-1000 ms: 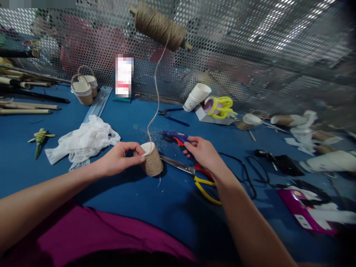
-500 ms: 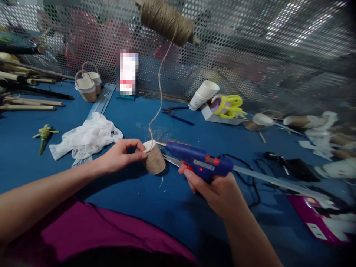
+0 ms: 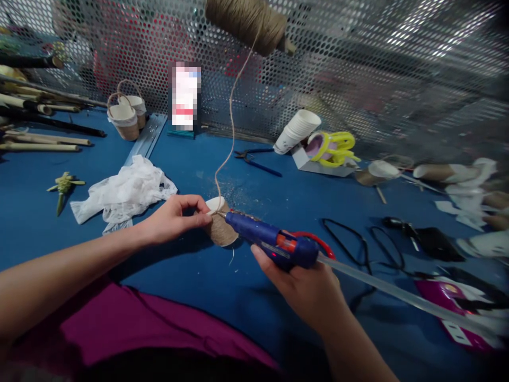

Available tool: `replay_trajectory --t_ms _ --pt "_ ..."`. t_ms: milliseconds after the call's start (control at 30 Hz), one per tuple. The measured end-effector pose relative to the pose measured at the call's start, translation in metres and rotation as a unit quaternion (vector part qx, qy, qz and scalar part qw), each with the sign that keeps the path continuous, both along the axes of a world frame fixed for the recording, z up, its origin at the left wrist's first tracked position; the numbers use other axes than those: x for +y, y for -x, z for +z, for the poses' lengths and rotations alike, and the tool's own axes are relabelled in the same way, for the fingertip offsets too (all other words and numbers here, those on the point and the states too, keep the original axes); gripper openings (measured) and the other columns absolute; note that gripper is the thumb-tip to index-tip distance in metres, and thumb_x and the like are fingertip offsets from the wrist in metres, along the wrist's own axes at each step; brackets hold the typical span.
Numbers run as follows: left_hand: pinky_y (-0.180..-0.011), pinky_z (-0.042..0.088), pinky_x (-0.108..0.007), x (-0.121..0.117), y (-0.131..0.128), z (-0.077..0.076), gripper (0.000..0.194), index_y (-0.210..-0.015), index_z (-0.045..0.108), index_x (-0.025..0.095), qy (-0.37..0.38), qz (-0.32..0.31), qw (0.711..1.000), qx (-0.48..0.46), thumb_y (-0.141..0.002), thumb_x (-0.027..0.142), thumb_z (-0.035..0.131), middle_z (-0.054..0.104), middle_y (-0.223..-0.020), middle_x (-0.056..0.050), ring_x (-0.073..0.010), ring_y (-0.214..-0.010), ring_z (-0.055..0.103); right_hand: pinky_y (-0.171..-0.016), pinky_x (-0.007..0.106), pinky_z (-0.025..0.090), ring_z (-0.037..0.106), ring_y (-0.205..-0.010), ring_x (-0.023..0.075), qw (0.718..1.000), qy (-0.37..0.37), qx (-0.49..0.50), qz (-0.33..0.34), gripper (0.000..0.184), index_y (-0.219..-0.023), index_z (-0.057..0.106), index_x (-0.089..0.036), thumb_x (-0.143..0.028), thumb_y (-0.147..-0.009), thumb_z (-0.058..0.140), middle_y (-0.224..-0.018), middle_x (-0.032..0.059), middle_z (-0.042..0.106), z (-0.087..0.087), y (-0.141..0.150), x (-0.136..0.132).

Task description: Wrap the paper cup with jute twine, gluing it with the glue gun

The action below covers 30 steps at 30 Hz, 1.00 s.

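My left hand point(image 3: 185, 215) pinches the rim of a small paper cup point(image 3: 223, 233) wrapped in twine, which leans on the blue table. From its rim a strand of twine point(image 3: 232, 122) runs up to a large spool point(image 3: 246, 24). In my right hand point(image 3: 306, 286) is a blue glue gun point(image 3: 270, 239), with a long clear glue stick point(image 3: 369, 278) sticking out of its back. The nozzle meets the twine near the cup's rim; whether it touches is hard to tell. Red-handled scissors point(image 3: 324, 244) lie partly hidden behind the gun.
White lace cloth point(image 3: 127, 191) lies left of the cup, near a small woven green figure point(image 3: 63, 188). Pliers point(image 3: 260, 165), stacked paper cups point(image 3: 296, 131) and yellow pipe cleaners point(image 3: 338, 148) sit farther back. Two handled baskets point(image 3: 124, 122) stand at back left. A black cord point(image 3: 350, 233) loops at right.
My right hand has brought the glue gun left and tilted it, so its nozzle is now over the cup's twine-wrapped side near the rim. My left hand keeps its pinch on the cup.
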<state>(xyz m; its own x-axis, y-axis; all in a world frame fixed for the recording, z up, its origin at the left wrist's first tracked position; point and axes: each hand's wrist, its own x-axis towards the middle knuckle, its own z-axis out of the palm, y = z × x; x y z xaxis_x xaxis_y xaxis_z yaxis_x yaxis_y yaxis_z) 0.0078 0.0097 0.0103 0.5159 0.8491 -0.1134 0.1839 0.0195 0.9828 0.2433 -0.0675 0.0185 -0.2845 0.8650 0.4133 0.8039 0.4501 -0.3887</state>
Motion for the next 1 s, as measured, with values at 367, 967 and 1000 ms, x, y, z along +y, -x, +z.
replay_trajectory --t_ms 367,967,1000 --pt "-0.073 0.042 -0.029 -0.001 0.001 0.001 0.014 -0.071 0.055 0.014 0.0 0.001 1.0 -0.005 -0.075 0.028 0.058 0.061 -0.075 -0.004 -0.0135 -0.072 0.053 -0.065 0.037 0.052 0.065 -0.068 0.023 0.999 -0.03 -0.016 -0.012 0.021 -0.083 0.065 -0.025 -0.036 -0.084 0.047 -0.07 0.0051 0.067 0.005 0.009 0.0" --pt "-0.102 0.031 -0.04 0.002 0.003 0.0 0.01 -0.07 0.055 0.014 -0.004 -0.031 0.997 -0.067 -0.077 0.019 0.06 0.06 -0.117 -0.011 -0.0214 -0.117 0.05 -0.07 0.042 0.051 0.066 -0.078 0.0275 1.0 0.001 -0.019 -0.005 0.017 -0.085 0.068 -0.024 -0.031 -0.082 0.053 -0.075 0.0073 0.069 0.009 0.004 -0.001" --pt "-0.103 0.031 -0.04 0.002 0.003 0.0 0.01 -0.07 0.055 0.014 -0.002 -0.031 0.997 -0.066 -0.077 0.019 0.06 0.059 -0.118 -0.012 -0.0215 -0.118 0.05 -0.07 0.04 0.051 0.066 -0.077 0.0266 1.0 0.006 -0.004 -0.006 0.017 -0.084 0.068 -0.023 -0.031 -0.082 0.053 -0.076 0.0074 0.069 0.011 0.007 0.0"
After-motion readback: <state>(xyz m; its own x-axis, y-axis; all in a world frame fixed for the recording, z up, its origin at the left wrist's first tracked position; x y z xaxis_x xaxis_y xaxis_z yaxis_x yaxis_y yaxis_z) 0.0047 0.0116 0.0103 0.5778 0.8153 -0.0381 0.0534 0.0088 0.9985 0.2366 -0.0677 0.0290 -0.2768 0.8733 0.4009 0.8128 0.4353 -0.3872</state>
